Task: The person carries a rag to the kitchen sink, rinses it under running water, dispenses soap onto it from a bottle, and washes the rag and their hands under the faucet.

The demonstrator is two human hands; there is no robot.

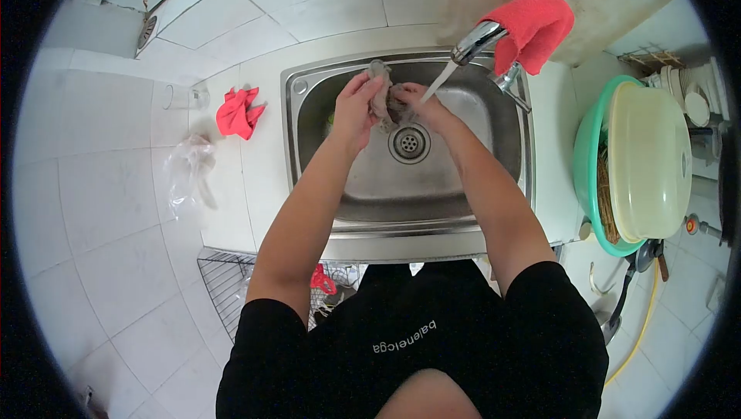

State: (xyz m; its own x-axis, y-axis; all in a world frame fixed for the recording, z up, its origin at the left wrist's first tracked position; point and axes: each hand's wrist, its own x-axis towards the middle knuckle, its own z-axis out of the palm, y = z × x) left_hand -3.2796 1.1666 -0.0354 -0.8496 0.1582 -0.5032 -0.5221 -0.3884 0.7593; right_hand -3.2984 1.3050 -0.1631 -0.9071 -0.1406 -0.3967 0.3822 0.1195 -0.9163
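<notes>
Over the back part of the steel sink (pixel 370 187), a crumpled grey-beige cloth (pixel 379 89) is held between both hands. My left hand (pixel 356 110) has its fingers closed on the cloth's left side. Just right of it, my right hand (pixel 421 103) grips the darker, bunched side, its fingertips partly hidden. Water runs from the chrome faucet (pixel 472 42) in a stream that comes down at my right hand. Below the hands lies the round drain (pixel 409 143). Something green shows in the sink, partly behind my left hand.
A red cloth (pixel 536 25) drapes over the faucet. On the left counter are another red cloth (pixel 240 113), a clear glass (pixel 185 97) and a plastic bag (pixel 190 172). At right stand a green basin (pixel 587 164) with a cream lid (pixel 652 160), and stacked dishes (pixel 695 95).
</notes>
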